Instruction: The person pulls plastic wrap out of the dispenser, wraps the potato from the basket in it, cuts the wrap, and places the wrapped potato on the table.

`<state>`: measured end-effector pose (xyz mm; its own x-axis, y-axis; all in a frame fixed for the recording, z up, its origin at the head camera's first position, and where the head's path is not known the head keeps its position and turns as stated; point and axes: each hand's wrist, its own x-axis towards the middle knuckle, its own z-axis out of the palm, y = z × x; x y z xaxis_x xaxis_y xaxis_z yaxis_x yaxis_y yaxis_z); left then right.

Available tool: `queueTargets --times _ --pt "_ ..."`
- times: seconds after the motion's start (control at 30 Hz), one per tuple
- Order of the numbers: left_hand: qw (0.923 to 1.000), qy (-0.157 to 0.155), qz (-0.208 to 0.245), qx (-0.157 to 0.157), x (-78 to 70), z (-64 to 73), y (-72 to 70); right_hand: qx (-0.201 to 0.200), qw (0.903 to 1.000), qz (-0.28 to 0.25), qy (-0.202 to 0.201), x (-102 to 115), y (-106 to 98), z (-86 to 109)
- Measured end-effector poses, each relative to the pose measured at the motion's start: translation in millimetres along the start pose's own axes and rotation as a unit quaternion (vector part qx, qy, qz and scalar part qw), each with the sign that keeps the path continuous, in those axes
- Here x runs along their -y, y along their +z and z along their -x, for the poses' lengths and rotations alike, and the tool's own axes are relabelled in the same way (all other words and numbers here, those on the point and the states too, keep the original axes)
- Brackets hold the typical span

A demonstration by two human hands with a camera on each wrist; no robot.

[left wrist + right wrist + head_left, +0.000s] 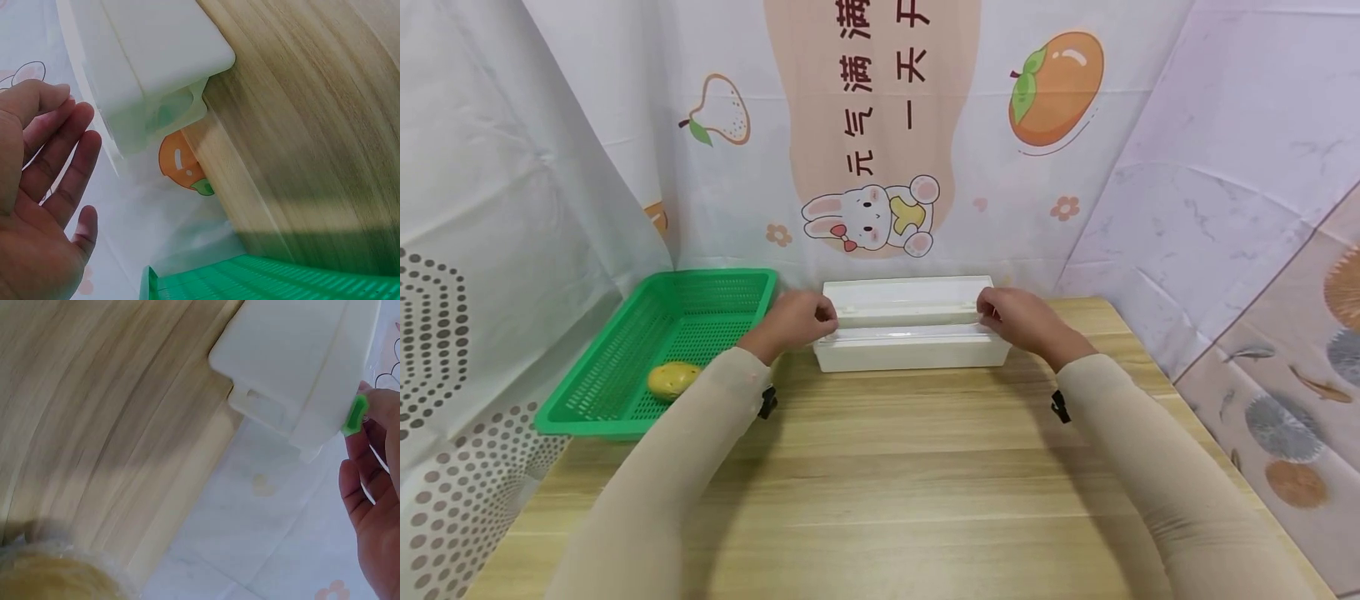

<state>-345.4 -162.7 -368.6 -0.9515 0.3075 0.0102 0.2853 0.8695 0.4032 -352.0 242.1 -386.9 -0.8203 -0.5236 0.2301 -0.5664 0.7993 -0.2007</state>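
Observation:
A long white cling film box stands at the table's back edge, its hinged lid raised. Over its front part stretches a shiny clear film. At the left end, my left hand pinches the film's edge, thumb and forefinger together; the other fingers are loosely bent in the left wrist view. My right hand pinches at the right end. A small green slider sits on the box edge, right at that hand's fingertips.
A green plastic basket stands on the left of the wooden table, holding a yellow fruit with dark specks. A printed curtain hangs behind the table. In the right wrist view, a blurred yellowish thing under wrinkled clear plastic shows at the corner.

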Motion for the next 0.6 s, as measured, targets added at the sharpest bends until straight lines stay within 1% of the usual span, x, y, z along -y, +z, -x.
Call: queueTargets --times 0.1,0.2,0.33,0.43,0.5,0.6 --pt "0.9999 -0.015 0.0 -0.003 -1.5 -0.7 1.2 0.006 1.0 0.004 0.001 -4 0 2.6" --pt "0.9997 -0.019 -0.013 -0.009 -0.6 -2.9 3.1 0.006 0.9999 0.005 -0.008 -9 2 4.5" --pt "0.999 -0.012 -0.038 -0.022 1.7 -6.7 5.4 -0.009 0.9999 0.011 -0.009 -13 2 4.9" --pt "0.9982 -0.004 -0.049 -0.035 2.9 -8.7 6.0 -0.023 0.9995 0.018 0.007 -14 0 5.1" --pt "0.9976 0.0 -0.054 -0.044 3.7 -9.4 6.0 -0.024 0.9994 0.019 0.018 -15 -3 5.6" --pt "0.9964 0.007 -0.063 -0.056 5.0 -9.5 5.4 -0.013 0.9993 0.014 0.032 -14 -7 6.9"
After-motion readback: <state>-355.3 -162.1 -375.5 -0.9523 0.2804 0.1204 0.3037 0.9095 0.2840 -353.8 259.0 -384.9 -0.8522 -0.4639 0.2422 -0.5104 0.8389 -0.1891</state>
